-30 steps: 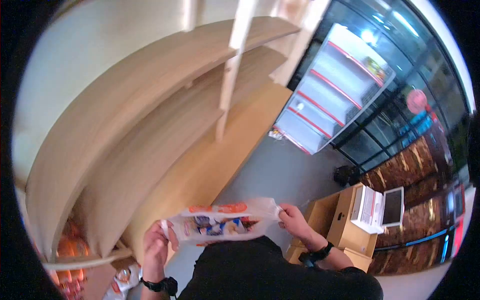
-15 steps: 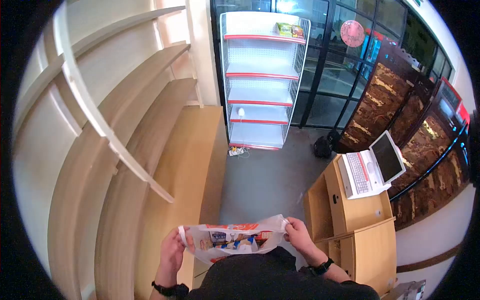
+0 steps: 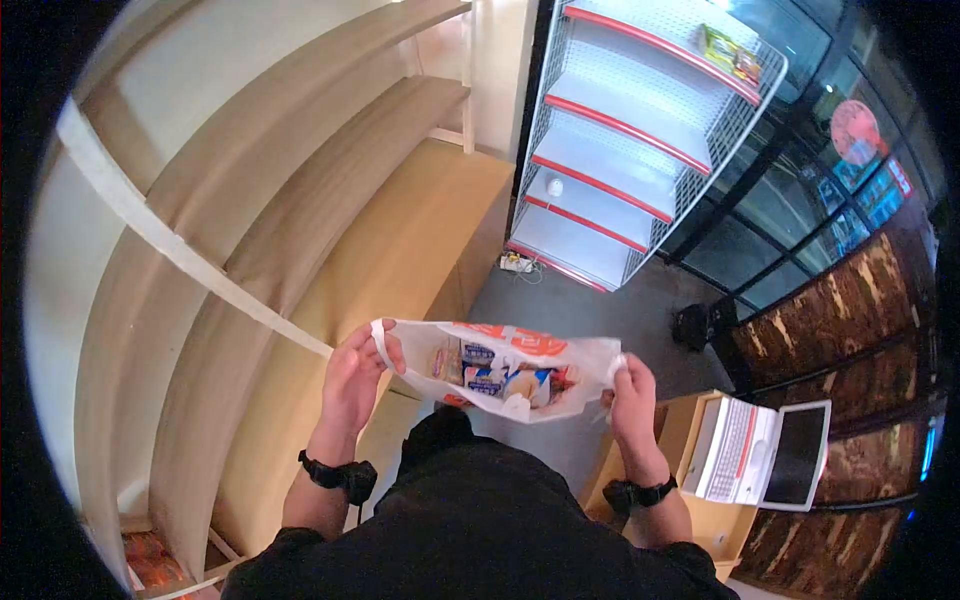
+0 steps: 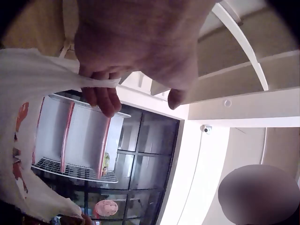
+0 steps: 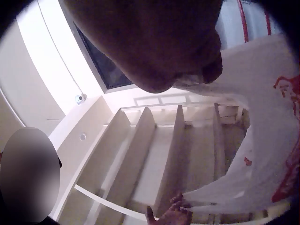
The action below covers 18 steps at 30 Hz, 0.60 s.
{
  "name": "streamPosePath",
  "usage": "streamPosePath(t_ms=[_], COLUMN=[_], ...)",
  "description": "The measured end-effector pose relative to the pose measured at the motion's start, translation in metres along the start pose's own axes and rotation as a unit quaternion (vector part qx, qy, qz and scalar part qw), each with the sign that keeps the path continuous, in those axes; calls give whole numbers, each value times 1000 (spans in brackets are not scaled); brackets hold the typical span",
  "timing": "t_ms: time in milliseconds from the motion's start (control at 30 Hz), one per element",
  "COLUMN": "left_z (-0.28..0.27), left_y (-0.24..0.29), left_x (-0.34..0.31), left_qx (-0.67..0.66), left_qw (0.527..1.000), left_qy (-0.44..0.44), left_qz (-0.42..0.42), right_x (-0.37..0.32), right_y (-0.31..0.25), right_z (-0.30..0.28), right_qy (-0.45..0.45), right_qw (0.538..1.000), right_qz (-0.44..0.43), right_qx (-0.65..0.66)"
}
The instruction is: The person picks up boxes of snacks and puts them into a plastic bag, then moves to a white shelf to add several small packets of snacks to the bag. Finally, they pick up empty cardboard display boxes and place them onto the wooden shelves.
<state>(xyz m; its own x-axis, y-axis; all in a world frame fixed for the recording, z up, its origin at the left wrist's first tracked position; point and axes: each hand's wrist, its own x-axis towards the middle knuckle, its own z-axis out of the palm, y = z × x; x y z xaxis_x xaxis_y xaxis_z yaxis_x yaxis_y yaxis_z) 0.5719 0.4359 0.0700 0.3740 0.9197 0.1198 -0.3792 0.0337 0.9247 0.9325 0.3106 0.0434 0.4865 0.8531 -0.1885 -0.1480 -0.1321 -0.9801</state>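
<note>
A white plastic bag [image 3: 597, 362] with orange-red print is stretched wide between my two hands, its mouth facing up at me. Several colourful packets [image 3: 490, 378] lie inside, some blue and white. My left hand [image 3: 350, 380] holds one handle, the loop running across its fingers; in the left wrist view the strap [image 4: 101, 82] crosses them with the thumb apart. At the opposite end, my right hand [image 3: 633, 402] grips the other handle in its curled fingers. The right wrist view shows the bunched plastic [image 5: 190, 80] coming out of that hand.
Wooden shelves [image 3: 330, 190] with a low ledge [image 3: 400, 230] run along the left. Ahead stands a white wire rack [image 3: 620, 135] with red strips and packets [image 3: 730, 55] on its top shelf. A white laptop-like machine [image 3: 735, 450] sits on a wooden cabinet [image 3: 690, 415] at right.
The head view has swung and tilted, shifting the shelves and rack. The bag now sits higher in view and its contents show more. Both hands keep hold of the handles.
</note>
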Motion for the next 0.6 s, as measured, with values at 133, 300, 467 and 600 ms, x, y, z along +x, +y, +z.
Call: streamPosePath(t_ms=[133,300,467,600], left_z=[-9,-17,-36,-53], left_y=[-10,1,7,12], left_x=[61,144,210,236], left_qx=[-7,-49,-82,-57], left_qw=[1000,996,995,998], left_qy=[-6,-36,-30,11], left_qz=[19,57,-46,-1], right_x=[98,203,302,347], right_y=[-26,-66,-102,-103], right_z=[31,100,163,209], right_qy=[11,-8,-64,-90], right_qw=[999,996,996,995], right_qz=[-40,-52,-54,-46], right_qx=[32,69,-12,-17])
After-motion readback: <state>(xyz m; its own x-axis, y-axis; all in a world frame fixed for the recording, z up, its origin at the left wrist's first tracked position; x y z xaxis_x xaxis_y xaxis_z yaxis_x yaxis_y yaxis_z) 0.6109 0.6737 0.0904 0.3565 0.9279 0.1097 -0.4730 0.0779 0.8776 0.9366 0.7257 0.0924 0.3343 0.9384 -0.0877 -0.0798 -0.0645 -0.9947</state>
